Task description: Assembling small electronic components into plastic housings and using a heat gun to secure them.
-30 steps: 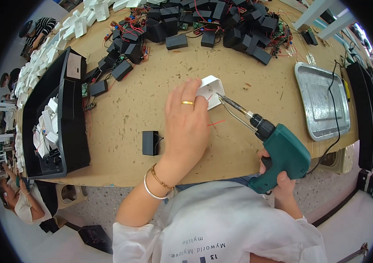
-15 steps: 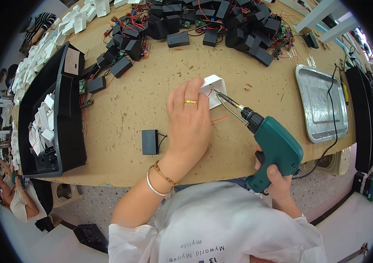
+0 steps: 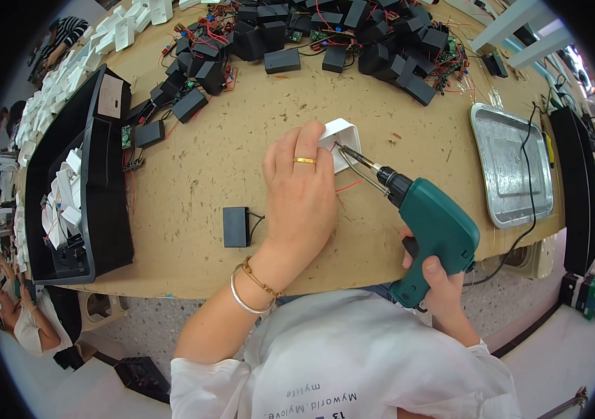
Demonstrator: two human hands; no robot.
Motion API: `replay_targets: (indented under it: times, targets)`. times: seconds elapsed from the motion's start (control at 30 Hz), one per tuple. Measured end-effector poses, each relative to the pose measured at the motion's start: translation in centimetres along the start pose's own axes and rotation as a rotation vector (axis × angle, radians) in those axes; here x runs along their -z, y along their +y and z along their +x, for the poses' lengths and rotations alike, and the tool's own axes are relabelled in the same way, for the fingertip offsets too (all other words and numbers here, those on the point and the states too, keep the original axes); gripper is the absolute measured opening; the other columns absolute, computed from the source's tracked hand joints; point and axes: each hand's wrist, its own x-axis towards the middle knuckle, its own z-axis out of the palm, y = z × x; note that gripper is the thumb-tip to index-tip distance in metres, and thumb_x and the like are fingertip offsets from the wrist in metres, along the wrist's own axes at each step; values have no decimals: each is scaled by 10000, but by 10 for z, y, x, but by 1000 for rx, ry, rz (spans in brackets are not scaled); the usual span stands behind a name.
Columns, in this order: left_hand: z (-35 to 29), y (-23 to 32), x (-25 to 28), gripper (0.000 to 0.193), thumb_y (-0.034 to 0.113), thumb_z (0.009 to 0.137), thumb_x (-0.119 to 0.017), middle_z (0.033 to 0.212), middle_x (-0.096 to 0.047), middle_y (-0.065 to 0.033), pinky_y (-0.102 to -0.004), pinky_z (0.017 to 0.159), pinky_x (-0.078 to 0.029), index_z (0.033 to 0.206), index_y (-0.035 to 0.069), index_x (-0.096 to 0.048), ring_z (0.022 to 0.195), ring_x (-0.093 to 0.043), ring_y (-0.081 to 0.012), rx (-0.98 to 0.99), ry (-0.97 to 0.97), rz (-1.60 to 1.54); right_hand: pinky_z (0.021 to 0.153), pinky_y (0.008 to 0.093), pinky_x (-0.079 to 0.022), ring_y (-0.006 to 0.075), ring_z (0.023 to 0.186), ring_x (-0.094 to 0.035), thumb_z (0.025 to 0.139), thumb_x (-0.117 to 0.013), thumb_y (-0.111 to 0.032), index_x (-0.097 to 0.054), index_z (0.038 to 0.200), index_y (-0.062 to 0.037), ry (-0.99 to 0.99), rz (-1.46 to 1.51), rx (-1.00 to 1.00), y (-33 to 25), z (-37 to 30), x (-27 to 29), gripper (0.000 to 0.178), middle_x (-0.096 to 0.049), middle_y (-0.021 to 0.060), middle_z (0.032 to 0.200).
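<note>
My left hand (image 3: 301, 178) is closed around a small white plastic housing (image 3: 345, 133), with its open side facing right. In my right hand (image 3: 437, 283) is a green pistol-shaped soldering gun (image 3: 440, 223), gripped by its handle. Its tip and a thin metal feed tube reach into the housing. A thin red wire (image 3: 350, 186) sticks out below the housing, near my left fingers. Left of my left wrist lies a black rectangular box (image 3: 236, 227) with a black lead that runs toward my forearm. What my left fingertips press inside the housing is hidden.
A black bin (image 3: 109, 202) with white housings stands at the left. Black boxes with circuit boards and red wires (image 3: 325, 35) are heaped at the back. A metal tray (image 3: 514, 167) lies at the right, crossed by a black cable (image 3: 531, 167). Another person (image 3: 28, 314) sits far left.
The soldering gun has shifted slightly left and up, its tip still inside the housing. My left hand keeps its grip on the housing almost unmoved.
</note>
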Motion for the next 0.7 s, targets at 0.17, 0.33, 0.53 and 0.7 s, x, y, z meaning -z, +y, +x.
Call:
replay_targets:
  times: [0.17, 0.33, 0.53, 0.7]
  targets:
    - [0, 0, 1, 181, -6, 717, -543, 1193, -460, -151, -437, 958, -335, 883, -76, -560, 1116, -437, -304, 0, -3, 3, 677, 278, -439, 152, 751, -525, 853, -593, -445, -441, 1267, 40, 10, 6, 2, 0, 0, -1, 655, -569, 149, 1075]
    - [0, 0, 0, 182, -2, 717, -542, 1193, -463, -152, -438, 961, -333, 881, -76, -562, 1119, -436, -305, -2, -5, 10, 704, 280, -440, 139, 784, -530, 865, -607, -362, -467, 1236, 16, 4, 59, -4, 1, 0, 1, 548, -570, 113, 1074]
    - [0, 0, 1, 177, -2, 711, -546, 1196, -463, -152, -438, 963, -330, 873, -71, -562, 1116, -437, -304, -1, -3, 4, 729, 281, -441, 130, 799, -532, 873, -615, -275, -506, 1178, -5, -31, 107, 12, 1, 2, 1, 421, -572, 80, 1040]
    - [-1, -1, -2, 172, -6, 704, -547, 1194, -463, -152, -437, 963, -329, 863, -68, -559, 1114, -438, -303, 0, 10, 3, 724, 282, -441, 131, 790, -530, 872, -617, -269, -513, 1150, -7, -1, 127, 12, -1, 3, -2, 396, -566, 74, 1005]
